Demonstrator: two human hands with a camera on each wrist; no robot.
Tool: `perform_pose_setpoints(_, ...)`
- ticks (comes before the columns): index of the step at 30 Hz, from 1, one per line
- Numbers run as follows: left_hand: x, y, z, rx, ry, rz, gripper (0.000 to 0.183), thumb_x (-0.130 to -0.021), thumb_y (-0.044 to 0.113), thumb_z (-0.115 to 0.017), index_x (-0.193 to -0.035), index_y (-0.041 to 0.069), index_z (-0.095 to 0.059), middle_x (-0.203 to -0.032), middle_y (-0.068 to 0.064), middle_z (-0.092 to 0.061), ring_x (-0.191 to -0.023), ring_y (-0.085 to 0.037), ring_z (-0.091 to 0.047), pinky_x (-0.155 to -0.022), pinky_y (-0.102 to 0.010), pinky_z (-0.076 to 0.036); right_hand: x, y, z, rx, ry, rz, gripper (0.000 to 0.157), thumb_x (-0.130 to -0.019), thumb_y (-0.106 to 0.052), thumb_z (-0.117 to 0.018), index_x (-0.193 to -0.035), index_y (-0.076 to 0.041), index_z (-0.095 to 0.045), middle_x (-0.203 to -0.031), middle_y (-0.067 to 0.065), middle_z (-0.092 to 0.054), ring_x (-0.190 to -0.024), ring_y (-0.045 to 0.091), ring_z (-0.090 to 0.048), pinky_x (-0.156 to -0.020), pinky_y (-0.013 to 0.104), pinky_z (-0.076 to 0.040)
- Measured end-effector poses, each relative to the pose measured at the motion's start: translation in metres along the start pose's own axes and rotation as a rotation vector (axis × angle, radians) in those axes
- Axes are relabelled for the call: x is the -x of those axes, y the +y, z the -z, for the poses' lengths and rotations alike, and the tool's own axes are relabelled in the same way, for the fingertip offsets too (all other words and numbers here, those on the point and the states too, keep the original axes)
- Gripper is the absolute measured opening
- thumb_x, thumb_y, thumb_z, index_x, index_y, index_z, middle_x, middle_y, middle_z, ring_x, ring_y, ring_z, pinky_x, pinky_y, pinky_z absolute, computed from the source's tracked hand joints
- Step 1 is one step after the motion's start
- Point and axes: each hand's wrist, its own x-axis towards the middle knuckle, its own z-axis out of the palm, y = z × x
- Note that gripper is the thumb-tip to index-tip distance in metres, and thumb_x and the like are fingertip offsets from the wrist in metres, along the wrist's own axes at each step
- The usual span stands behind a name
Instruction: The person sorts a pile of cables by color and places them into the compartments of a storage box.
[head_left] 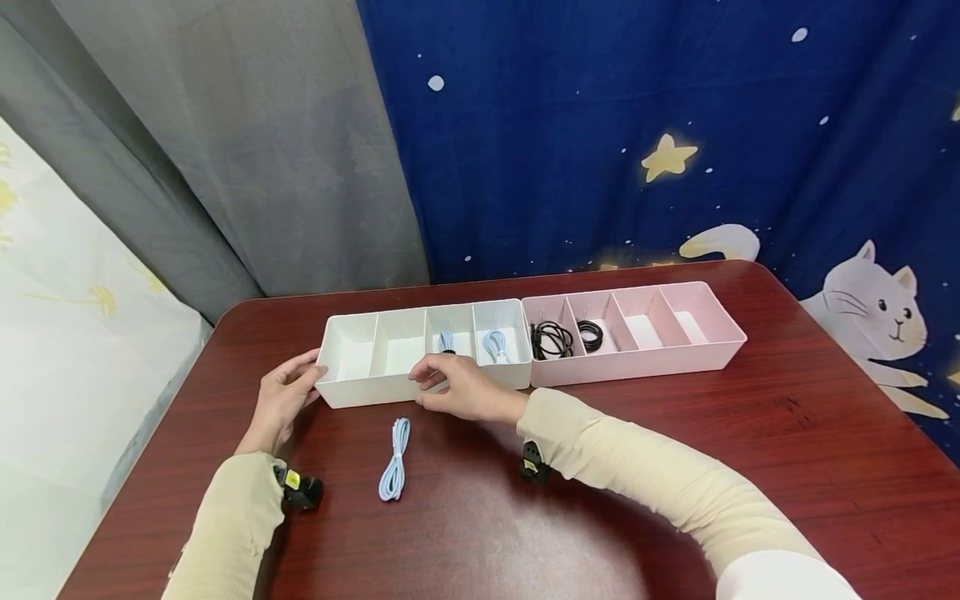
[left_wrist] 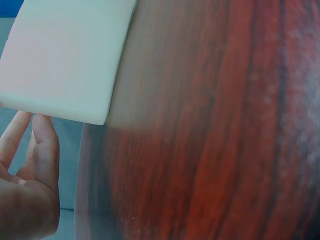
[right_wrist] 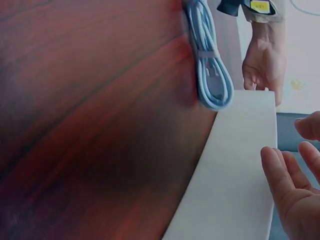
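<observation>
My left hand [head_left: 281, 400] touches the left end of a white divided box [head_left: 375, 392], fingers extended against its end wall. My right hand [head_left: 468, 392] hovers over the front edge of that box, fingers loosely bent and nothing visible between them. In the right wrist view its thumb [right_wrist: 309, 126] and fingers stand apart. A light blue cable [head_left: 395, 460], coiled and tied, lies on the table in front of the box. Inside the box, one blue coil [head_left: 495, 343] sits in the rightmost compartment. Another blue coil [head_left: 446, 339] beside it is partly hidden by my right hand.
A pink divided box [head_left: 637, 363] adjoins the white one on the right. Its two left compartments hold a loose black cable [head_left: 553, 337] and a black coil [head_left: 590, 336]. The brown table [head_left: 600, 517] ends just behind the boxes, before grey and blue curtains [head_left: 540, 150].
</observation>
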Motion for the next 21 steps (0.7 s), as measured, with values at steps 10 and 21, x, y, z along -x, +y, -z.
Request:
perform_pose_setpoints(10, -0.001, -0.001, 0.001, -0.005, -0.008, -0.02, 0.053, -0.084, 0.031, -0.06, -0.131, 0.01, -0.045, -0.096, 0.011, -0.051, -0.081, 0.001, -0.052, -0.066, -0.015, -0.046, 0.001, 0.003, -0.016, -0.026, -0.085, -0.024, 0.028, -0.078, 0.003, -0.061, -0.104, 0.008, -0.053, -0.106, 0.021, -0.055, -0.094, 0.03, -0.058, -0.073, 0.017, -0.046)
perform_pose_setpoints(21, -0.002, -0.002, 0.001, -0.003, -0.008, -0.022, 0.053, -0.084, 0.031, -0.06, -0.13, 0.01, -0.045, -0.095, 0.011, -0.052, -0.08, 0.001, -0.052, -0.066, -0.015, -0.046, 0.002, 0.008, -0.026, 0.033, -0.164, -0.071, 0.032, -0.079, 0.0, -0.063, -0.109, 0.004, -0.053, -0.111, 0.015, -0.054, -0.092, 0.024, -0.059, -0.078, 0.018, -0.045)
